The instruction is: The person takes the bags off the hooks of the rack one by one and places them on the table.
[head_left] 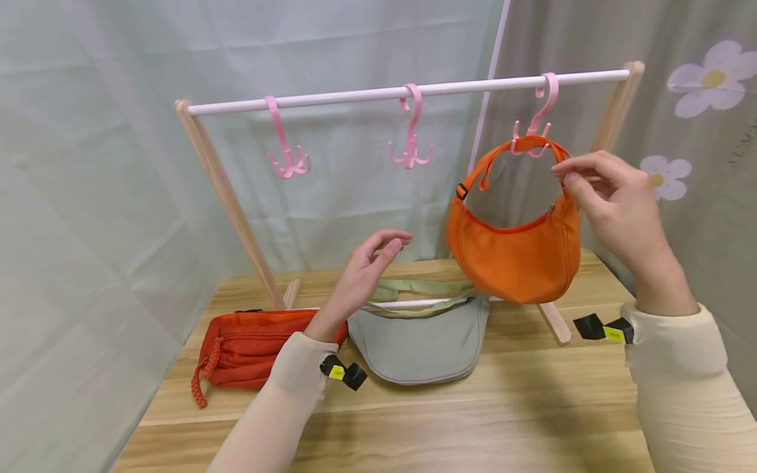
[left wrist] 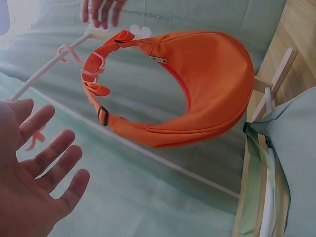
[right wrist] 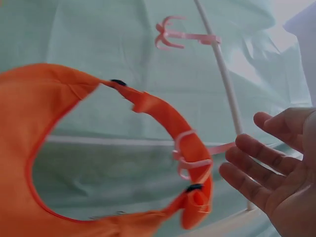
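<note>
An orange shoulder bag hangs by its strap from the prongs of the rightmost pink hook. Beside the strap is my right hand, its fingers relaxed and holding nothing; the right wrist view shows a gap between the fingertips and the orange strap. My left hand is held in the air left of the bag, above a grey bag, with its fingers loosely spread in the left wrist view and nothing in them.
A white rail on a wooden-legged rack also carries a left pink hook and a middle pink hook, both without bags. A red bag lies at the left of the wooden table. Curtains stand behind.
</note>
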The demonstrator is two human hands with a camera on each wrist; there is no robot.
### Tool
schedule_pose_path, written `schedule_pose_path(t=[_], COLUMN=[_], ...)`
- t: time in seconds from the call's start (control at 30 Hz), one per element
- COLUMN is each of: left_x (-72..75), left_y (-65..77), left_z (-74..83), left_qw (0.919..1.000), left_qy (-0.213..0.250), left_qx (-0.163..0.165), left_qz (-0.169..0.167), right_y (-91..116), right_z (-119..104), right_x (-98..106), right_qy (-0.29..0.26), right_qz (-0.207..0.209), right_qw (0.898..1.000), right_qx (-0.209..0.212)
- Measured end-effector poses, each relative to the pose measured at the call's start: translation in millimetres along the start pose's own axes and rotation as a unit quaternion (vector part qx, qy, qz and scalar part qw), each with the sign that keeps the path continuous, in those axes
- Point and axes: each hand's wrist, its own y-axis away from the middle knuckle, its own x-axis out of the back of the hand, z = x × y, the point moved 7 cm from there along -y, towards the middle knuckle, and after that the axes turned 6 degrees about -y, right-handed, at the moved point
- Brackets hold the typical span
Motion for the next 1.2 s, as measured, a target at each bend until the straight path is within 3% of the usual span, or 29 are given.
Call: schedule_pose_path(t=[0.2,0.37,0.73,0.9,1.2], left_x=[-0.9,-4.3,-13.9,-17.9,-33.1], left_y=[-9.1,-17.6,-36.1,-51.3,-82.8], left_z=[4.9,8.6,24.2,39.8,62.0], left_qw=[1.0,0.9997,0.9992,0.9976,0.9899], left_qy=[-0.002,-0.017,-0.029,-0.054,-0.096], left_qx=[-0.005,0.007,-0.002,-0.026,-0.053], left_qz=[-0.007,-0.014,-0.028,-0.037,-0.09], right_y=[-26,-50,-79,-89,-108], right_z=[-23,-33,-31,-28,-15], right_x=[10,16,19,16,5], right_qy=[0.061,0.09,0.156,0.186,0.228], right_qz=[0.011,0.015,0.0,-0.037,-0.098], right_qw=[0.995,0.991,0.983,0.979,0.967], right_qx=[0.078,0.102,0.091,0.075,0.06])
